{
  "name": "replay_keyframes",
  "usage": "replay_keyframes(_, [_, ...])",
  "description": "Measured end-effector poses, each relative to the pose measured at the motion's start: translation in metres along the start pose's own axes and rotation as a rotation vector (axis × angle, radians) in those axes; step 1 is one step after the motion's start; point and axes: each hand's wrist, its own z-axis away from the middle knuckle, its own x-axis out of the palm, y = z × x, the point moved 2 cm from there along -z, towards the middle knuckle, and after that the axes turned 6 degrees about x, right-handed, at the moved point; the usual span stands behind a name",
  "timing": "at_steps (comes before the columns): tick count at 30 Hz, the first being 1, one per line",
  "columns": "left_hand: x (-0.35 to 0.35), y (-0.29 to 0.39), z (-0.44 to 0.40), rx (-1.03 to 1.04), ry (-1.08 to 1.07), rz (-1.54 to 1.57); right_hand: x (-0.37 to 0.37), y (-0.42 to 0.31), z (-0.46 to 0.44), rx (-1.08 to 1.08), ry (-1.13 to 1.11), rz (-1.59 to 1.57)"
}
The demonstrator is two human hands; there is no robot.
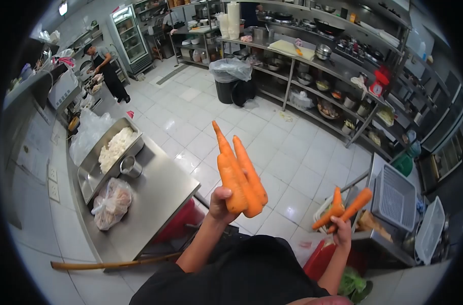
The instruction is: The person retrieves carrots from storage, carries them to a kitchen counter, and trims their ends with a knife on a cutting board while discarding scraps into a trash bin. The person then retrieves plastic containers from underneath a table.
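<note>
My left hand (221, 207) is closed around a bunch of three large orange carrots (240, 179), held up in front of my body with their narrow ends pointing upward. Lower on the right, my right hand (342, 232) grips two more carrots (358, 201), which splay apart above the fingers. Beyond that hand, a light-coloured container (320, 219) is partly hidden by the carrots. Both hands are above the floor, away from the steel table (158, 188) on the left.
On the left table are a steel pan of white food (93, 184), a metal cup (131, 166) and a filled plastic bag (112, 204). A grey basket (395, 197) stands at right. Ahead are a lined bin (225, 91) and long steel shelving. Another person (107, 68) works at far left.
</note>
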Motion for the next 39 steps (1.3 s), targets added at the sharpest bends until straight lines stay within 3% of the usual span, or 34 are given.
replay_keyframes(5, [-0.014,-0.002,-0.104,0.089,0.006,-0.008,-0.029,-0.001,-0.073,0.062,0.134,-0.052])
replay_keyframes(9, [-0.036,0.017,-0.164,0.181,0.114,-0.059,-0.017,-0.024,-0.171,0.078,-0.011,-0.049])
replay_keyframes(17, [-0.090,0.065,-0.224,0.507,0.370,-0.201,0.094,-0.088,-0.383,0.166,-0.348,-0.008])
replay_keyframes(22, [-0.135,0.095,-0.277,0.570,0.455,-0.229,0.171,-0.098,-0.486,0.158,-0.442,-0.046])
replay_keyframes(28, [-0.174,0.125,-0.417,0.453,0.411,-0.170,0.228,-0.122,-0.564,0.156,-0.419,-0.068])
replay_keyframes(35, [-0.216,0.133,-0.605,0.263,0.295,-0.168,0.229,-0.139,-0.649,0.100,-0.204,-0.039])
replay_keyframes(39, [-0.236,0.134,-0.696,0.210,0.302,-0.230,0.238,-0.155,-0.720,0.137,-0.199,0.046])
